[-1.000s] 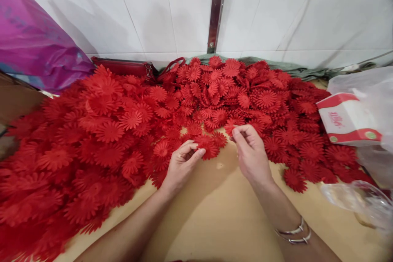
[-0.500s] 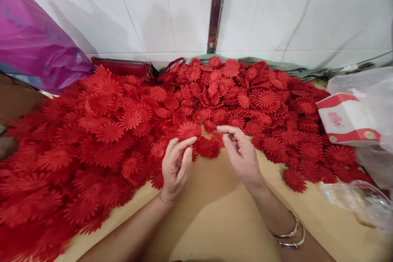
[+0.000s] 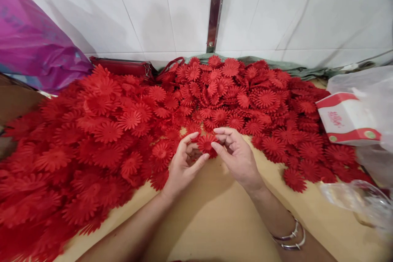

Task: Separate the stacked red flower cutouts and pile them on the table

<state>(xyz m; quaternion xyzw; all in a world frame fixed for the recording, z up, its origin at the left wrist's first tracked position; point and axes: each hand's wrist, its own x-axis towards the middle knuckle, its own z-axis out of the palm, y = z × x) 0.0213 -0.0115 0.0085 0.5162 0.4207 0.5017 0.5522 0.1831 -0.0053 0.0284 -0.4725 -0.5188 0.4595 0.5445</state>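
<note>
Red flower cutout [image 3: 206,143] between left hand [image 3: 181,164] and right hand [image 3: 238,159], both grips loosely spread, contact unclear.

Red flower cutout [image 3: 206,144] framed between left hand [image 3: 184,163] and right hand [image 3: 236,153], red flower pile [image 3: 107,131] heaped across tan table [image 3: 211,221], tiled wall [image 3: 138,12] partly covered by metal bracket [image 3: 215,16].
</note>
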